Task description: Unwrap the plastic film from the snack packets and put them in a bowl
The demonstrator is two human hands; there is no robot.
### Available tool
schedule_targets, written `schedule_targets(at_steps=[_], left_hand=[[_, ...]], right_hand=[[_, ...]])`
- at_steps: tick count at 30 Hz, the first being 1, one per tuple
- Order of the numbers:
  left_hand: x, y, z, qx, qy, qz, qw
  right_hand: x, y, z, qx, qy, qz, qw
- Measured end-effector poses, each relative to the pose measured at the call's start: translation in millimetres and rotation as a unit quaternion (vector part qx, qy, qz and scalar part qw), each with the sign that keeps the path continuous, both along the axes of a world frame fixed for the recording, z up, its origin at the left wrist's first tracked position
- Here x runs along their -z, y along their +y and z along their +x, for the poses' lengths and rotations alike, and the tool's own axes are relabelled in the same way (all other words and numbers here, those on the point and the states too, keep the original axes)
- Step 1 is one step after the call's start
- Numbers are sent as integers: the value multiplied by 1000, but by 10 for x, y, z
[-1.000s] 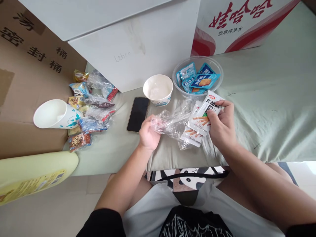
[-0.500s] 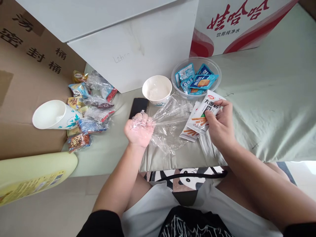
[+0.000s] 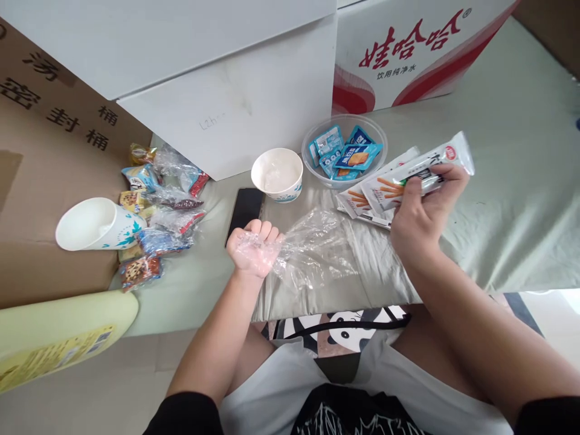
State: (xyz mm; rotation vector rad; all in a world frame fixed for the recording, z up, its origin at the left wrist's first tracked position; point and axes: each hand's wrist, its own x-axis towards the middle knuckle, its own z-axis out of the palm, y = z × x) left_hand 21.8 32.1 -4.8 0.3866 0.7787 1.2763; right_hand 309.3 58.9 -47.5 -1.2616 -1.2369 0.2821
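My left hand (image 3: 256,248) is closed around the gathered end of a clear plastic bag (image 3: 317,248), whose crumpled body spreads over the cloth to the right. Between the fingers and thumb of my right hand (image 3: 426,208) are white snack packets (image 3: 385,188) printed with orange sticks, fanned out and raised above the cloth. Their lower ends point left. Behind them stands a clear round plastic tub (image 3: 304,163) with several blue snack packets (image 3: 357,157) inside. A white paper bowl (image 3: 277,175) is to the tub's left, and a black phone (image 3: 244,208) lies just beyond my left hand.
Several small wrapped snacks (image 3: 156,211) are heaped at the left beside a tipped paper cup (image 3: 95,223). White boxes (image 3: 235,109) and a red-lettered carton (image 3: 408,54) line the back. A brown carton (image 3: 49,181) and a pale green container (image 3: 67,332) stand left.
My right hand has moved right with the white packets and turned them from upright to slanting sideways, away from the plastic bag. My left hand keeps its hold on the bag. The view has shifted slightly.
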Motion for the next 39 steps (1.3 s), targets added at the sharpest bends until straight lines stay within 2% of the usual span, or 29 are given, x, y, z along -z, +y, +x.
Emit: schedule_targets(at_steps=[2, 5, 7, 14, 22, 29, 34, 39], left_hand=[[-5, -9, 31, 12, 6, -6, 1000], [-7, -15, 55, 19, 4, -10, 1000], [-8, -18, 57, 19, 0, -11, 1000], [-20, -26, 32, 19, -11, -22, 1000], [-33, -24, 43, 14, 3, -33, 999], [-25, -14, 44, 4, -1, -45, 999], [-21, -11, 36, 8, -6, -44, 999], [-23, -14, 34, 7, -2, -40, 999]], right_hand=[[-1, 14, -83, 34, -27, 26, 999], [7, 16, -211, 1, -69, 0, 998], [8, 26, -240, -5, -82, 6, 997], [-41, 110, -105, 82, -96, 85, 988], [-70, 32, -188, 60, -162, 64, 983], [-28, 13, -160, 57, -150, 3, 987], [-26, 2, -150, 13, -140, -45, 989], [-75, -1, -191, -31, -164, -49, 985]])
